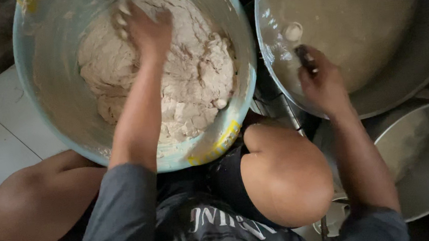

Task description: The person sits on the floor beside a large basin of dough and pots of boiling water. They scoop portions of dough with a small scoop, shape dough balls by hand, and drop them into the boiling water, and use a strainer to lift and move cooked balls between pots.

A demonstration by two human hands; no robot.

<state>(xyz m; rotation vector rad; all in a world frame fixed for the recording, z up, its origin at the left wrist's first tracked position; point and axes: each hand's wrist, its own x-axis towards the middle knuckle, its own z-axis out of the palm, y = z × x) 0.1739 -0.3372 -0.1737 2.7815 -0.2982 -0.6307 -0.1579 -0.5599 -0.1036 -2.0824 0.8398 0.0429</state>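
The left hand [147, 29], fingers spread, pushes into the pale lumpy dough [191, 86] in the big light-blue round tub [245, 90], upper left. The right hand [323, 84] pinches the wide shiny metal pan's [406, 90] rim, upper right. That pan might tip if tugged.

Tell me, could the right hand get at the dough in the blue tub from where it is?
Probably yes. The right hand rests on the metal basin beside the blue tub; the dough lies open, only the left hand in it.
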